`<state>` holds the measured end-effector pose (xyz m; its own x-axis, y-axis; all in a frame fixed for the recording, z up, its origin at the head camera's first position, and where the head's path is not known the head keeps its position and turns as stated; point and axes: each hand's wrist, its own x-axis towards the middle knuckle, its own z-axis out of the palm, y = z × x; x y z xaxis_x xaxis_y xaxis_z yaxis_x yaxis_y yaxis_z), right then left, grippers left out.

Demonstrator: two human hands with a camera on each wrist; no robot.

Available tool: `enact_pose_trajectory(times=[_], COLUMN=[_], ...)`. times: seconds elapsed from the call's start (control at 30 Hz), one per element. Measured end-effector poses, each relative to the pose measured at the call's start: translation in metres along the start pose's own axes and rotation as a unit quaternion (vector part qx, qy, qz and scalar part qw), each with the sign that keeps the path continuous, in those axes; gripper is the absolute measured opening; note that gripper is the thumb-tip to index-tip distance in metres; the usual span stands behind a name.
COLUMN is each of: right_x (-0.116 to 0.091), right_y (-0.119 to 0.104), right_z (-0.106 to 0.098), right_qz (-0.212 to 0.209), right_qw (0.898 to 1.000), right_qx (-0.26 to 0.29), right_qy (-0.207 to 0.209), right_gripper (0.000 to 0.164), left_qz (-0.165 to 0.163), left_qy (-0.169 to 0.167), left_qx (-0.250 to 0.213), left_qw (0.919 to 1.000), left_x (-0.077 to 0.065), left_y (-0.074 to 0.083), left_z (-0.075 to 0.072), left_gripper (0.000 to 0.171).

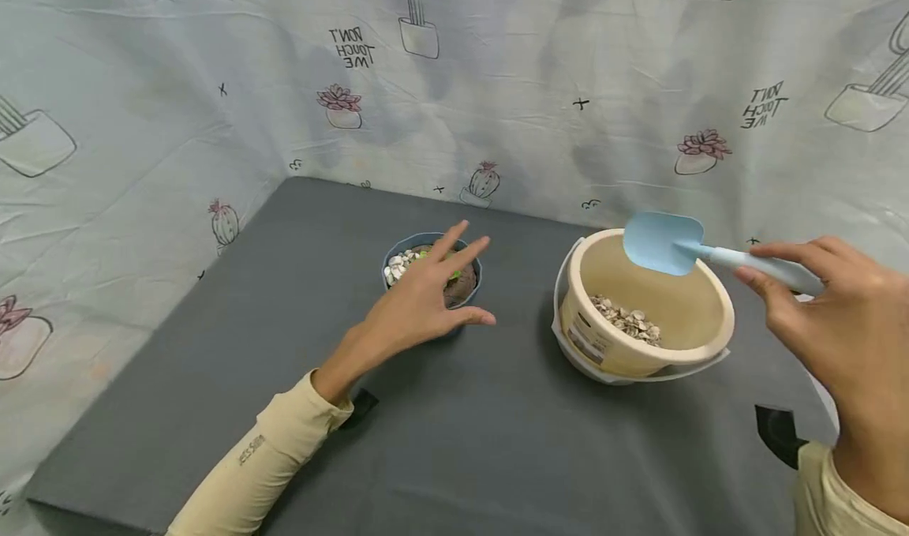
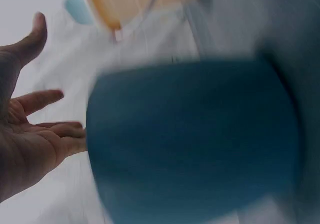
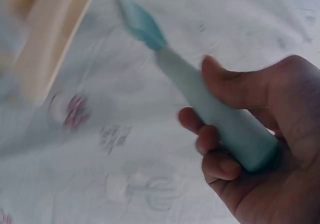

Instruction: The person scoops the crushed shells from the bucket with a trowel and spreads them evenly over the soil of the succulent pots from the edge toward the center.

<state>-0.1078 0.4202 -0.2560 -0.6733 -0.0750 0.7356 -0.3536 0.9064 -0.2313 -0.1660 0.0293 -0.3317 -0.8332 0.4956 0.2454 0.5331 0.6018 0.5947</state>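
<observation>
My right hand (image 1: 845,315) grips the pale handle of a light blue trowel (image 1: 660,244). The trowel's blade hangs over the far side of a cream bucket (image 1: 682,309), and no material shows on it. Small pale chips (image 1: 628,321) lie at the bucket's bottom. My left hand (image 1: 412,303) is spread, thumb apart, over the near side of a blue plant pot (image 2: 195,139). In the pot are white pebbles (image 1: 398,268), brown soil (image 1: 465,285) and bits of green, partly hidden by that hand. The left wrist view shows the pot's side blurred, with the fingers beside it.
A dark grey cloth covers the table (image 1: 298,283). Behind and to the left hangs a pale curtain (image 1: 511,86) printed with cacti. The bucket's white handle (image 1: 561,335) hangs down around its side. Black straps (image 1: 777,433) show near my wrists.
</observation>
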Motion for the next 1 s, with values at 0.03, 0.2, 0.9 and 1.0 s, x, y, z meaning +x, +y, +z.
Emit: enact_pose_trajectory(times=[0.03, 0.2, 0.9, 1.0], right_x=[0.0, -0.003, 0.003, 0.006], right_y=[0.005, 0.02, 0.011, 0.016], right_z=[0.0, 0.022, 0.07, 0.07], right_qz=[0.0, -0.045, -0.117, -0.089], right_qw=[0.999, 0.986, 0.939, 0.932], right_qx=[-0.024, -0.092, -0.151, -0.148], right_qy=[-0.02, -0.132, -0.286, -0.319], right_gripper=[0.018, 0.017, 0.013, 0.019], left_qz=[0.015, 0.065, 0.083, 0.09], left_qy=[-0.009, -0.066, -0.054, -0.059], left_qx=[-0.001, -0.011, -0.047, -0.049], left_qw=[0.9998, 0.9957, 0.994, 0.993], left_x=[0.007, 0.04, 0.068, 0.068], left_y=[0.008, 0.033, 0.057, 0.056], left_z=[0.006, 0.04, 0.072, 0.077], left_gripper=[0.095, 0.08, 0.062, 0.061])
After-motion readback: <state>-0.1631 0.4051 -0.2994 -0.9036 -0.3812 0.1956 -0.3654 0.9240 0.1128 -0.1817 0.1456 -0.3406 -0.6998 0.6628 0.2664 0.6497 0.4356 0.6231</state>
